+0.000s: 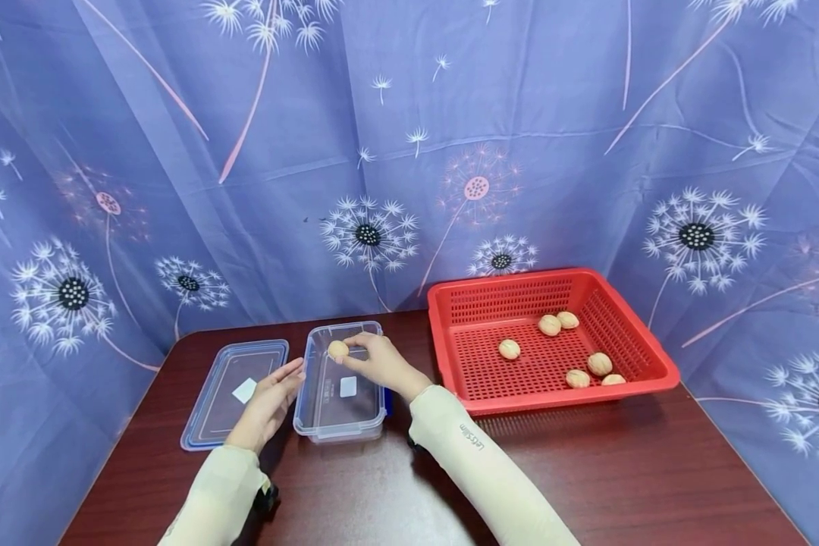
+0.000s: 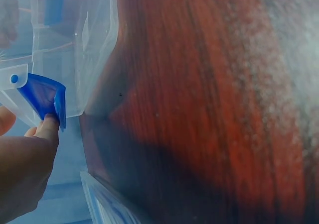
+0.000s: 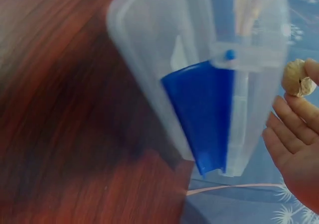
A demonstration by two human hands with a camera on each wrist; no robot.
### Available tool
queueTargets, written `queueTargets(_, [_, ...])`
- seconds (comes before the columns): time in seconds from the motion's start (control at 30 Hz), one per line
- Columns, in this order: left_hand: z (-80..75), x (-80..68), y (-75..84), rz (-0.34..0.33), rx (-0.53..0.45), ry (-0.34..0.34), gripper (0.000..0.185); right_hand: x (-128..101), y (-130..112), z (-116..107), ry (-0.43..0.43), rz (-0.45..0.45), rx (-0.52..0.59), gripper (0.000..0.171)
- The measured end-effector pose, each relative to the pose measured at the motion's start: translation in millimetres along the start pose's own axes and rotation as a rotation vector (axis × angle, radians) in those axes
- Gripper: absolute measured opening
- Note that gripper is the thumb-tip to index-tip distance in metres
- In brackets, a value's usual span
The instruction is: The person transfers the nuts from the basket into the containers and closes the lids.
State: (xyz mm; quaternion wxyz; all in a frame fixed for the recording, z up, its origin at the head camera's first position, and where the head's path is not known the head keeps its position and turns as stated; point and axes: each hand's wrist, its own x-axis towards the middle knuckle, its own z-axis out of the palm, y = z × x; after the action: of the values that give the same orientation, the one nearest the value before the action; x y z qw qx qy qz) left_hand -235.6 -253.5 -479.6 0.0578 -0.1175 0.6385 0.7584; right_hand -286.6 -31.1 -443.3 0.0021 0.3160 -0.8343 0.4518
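Six walnuts [image 1: 577, 378]: I count them in the red basket [image 1: 648, 378], right of the clear box [image 1: 338, 425].
Head: my right hand [image 1: 381, 363] pinches a walnut [image 1: 337, 349] over the box.
Left wrist: my left hand [image 2: 25, 164], fingers straight, touches the box's blue latch [image 2: 42, 97].
Right wrist: walnut at my fingertips [image 3: 314, 72].

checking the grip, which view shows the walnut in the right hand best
The head view: the walnut is pinched in the right hand over the clear box. The right wrist view shows it at the frame edge; the left wrist view misses it.
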Motion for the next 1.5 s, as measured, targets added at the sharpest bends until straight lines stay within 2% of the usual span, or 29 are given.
queueTargets(0.23, [1.6, 0.4, 0.9, -0.001, 0.003, -0.003, 0.054, -1, 8, 5, -0.077, -0.030, -0.170, 0.039])
queueTargets(0.4, [2.2, -0.8, 1.9, 0.004, 0.006, -0.006, 0.054, -3, 11, 7, -0.103, -0.083, -0.215, 0.037])
queueTargets(0.7, [4.3, -0.8, -0.7, -0.006, 0.003, -0.003, 0.055, -5, 10, 6, -0.155, -0.054, -0.200, 0.041])
queueTargets(0.87, [2.8, -1.4, 0.0, 0.003, 0.015, -0.001, 0.054, -6, -1, 5, -0.156, -0.048, -0.193, 0.045])
queueTargets(1.07, [1.4, -0.3, 0.9, 0.008, 0.015, -0.017, 0.055, -6, -15, 1, -0.150, -0.081, -0.178, 0.047])
queueTargets(1.3, [-1.2, -1.4, 1.7, -0.014, 0.015, -0.002, 0.055, -4, -31, -14, -0.124, -0.089, -0.158, 0.050])
queueTargets(1.5, [-0.4, -2.1, 2.5, -0.023, 0.017, -0.025, 0.057, -2, -39, -35, -0.076, -0.090, -0.149, 0.051])
